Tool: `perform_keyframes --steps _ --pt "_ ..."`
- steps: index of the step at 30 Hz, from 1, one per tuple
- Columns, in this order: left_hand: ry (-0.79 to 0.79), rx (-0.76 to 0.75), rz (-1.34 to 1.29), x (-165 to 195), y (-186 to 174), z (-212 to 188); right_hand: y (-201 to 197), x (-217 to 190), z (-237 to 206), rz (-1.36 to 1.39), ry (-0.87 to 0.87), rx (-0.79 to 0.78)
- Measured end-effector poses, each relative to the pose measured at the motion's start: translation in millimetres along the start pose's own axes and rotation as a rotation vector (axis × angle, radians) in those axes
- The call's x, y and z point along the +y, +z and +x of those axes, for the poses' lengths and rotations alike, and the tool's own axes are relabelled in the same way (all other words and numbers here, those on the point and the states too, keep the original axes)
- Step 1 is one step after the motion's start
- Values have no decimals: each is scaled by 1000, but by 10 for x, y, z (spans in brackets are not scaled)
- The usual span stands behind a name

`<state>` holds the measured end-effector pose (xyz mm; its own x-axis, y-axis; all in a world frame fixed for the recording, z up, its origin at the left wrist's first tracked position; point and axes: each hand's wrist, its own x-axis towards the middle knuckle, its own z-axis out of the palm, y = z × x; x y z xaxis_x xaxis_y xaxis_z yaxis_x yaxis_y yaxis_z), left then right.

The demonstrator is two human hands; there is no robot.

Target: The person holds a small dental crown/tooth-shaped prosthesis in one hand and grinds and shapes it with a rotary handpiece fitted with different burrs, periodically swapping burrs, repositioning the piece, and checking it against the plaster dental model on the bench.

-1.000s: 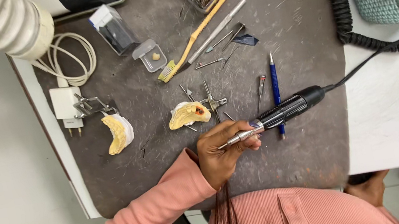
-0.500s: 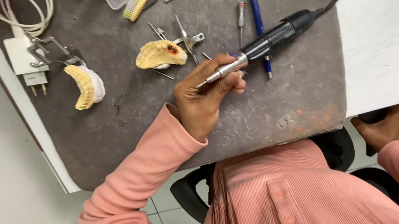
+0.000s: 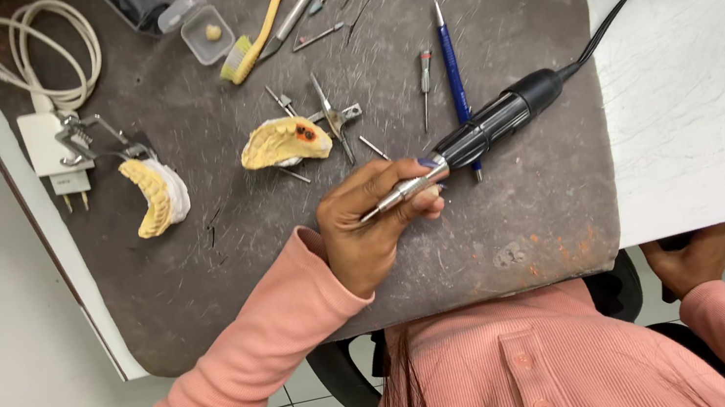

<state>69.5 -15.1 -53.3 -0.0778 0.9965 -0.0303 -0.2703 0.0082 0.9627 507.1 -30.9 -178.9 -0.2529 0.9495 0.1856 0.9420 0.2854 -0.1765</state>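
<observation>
Left hand (image 3: 377, 231) is gripping the rotary handpiece (image 3: 470, 137) pen-style over the surface (image 3: 221, 248); right hand (image 3: 698, 258) is clutching the chair below.

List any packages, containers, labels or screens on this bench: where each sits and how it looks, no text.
Small clear plastic box: top of the dark mat, beside the yellow toothbrush; square, lid open, a small pale piece inside.
Dark clear-ended case: top edge, left of the box; partly cut off.
No labels, signs or screens show.
</observation>
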Motion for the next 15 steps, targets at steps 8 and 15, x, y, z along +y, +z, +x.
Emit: perform_keyframes --steps 8,15 --pt "264 -19 255 94 -8 233 -894 -559 997 953 -759 -381" --pt "71 -4 -83 286 -63 163 -565 -1251 1892 1370 -401 -1156"
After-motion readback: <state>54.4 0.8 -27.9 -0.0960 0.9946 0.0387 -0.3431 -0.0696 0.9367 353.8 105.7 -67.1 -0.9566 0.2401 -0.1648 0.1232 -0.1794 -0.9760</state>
